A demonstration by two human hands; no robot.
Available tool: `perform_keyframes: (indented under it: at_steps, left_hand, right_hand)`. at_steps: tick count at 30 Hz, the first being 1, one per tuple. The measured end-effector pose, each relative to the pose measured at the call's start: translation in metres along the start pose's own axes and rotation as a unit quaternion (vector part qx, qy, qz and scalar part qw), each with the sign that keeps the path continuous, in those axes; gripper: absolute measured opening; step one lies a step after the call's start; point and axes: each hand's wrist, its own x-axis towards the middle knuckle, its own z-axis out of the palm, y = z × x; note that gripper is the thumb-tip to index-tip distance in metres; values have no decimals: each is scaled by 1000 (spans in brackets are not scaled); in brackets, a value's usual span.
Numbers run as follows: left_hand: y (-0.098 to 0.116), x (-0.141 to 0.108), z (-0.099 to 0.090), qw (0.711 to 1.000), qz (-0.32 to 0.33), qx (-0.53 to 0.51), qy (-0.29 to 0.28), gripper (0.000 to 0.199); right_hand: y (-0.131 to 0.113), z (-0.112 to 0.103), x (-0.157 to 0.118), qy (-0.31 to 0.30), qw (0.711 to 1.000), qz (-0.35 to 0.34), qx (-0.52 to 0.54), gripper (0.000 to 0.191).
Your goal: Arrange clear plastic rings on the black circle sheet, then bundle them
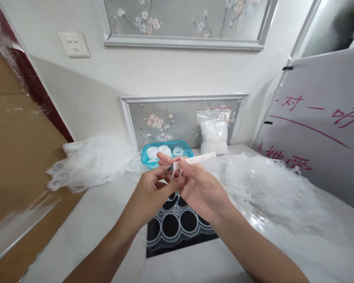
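Observation:
In the head view both hands meet at the middle, above a clear sheet with round openings (188,221) on a black mat (181,251). My right hand (202,188) is closed on a slim white tool (202,158), which points up to the right and has a dark metal end at its left. My left hand (152,192) is pinched close to that end, where a small pale strip (173,174) shows between the fingers. What the left fingertips hold is too small to make out.
Behind the hands sits a blue basket (143,157) with white round pieces. A zip bag of white material (214,135) leans on the wall. Translucent white rings are heaped at left (94,161), clear plastic pieces (271,192) at right. A whiteboard (318,86) stands far right.

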Motion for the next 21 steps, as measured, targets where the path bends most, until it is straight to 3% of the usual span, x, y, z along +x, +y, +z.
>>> perform_keyframes:
  at_steps: [4,7,10,13,16,19,21]
  left_hand:
    - [-1,-1,1,1000,16,0,-9,22]
    - [6,-4,-7,997,12,38,-65,25]
    - [13,-9,-24,987,6,122,-107,36]
    - [0,-19,-40,971,-10,224,-81,42]
    - [-39,-46,-46,921,-15,372,-113,27]
    - [-84,-83,-39,842,93,511,-149,20]
    - [-107,-105,-32,787,189,566,-158,21]
  right_hand:
    - [0,-1,0,-5,999,-17,-29,19]
    - [-6,-2,0,12,998,-49,-47,22]
    - [-12,-5,1,94,984,-131,-68,24]
    - [-2,-14,1,195,957,-173,-126,28]
    - [35,-28,-10,207,960,-84,-167,29]
    - [85,-43,-29,128,961,69,-234,35]
    - [112,-49,-41,80,944,122,-297,34]
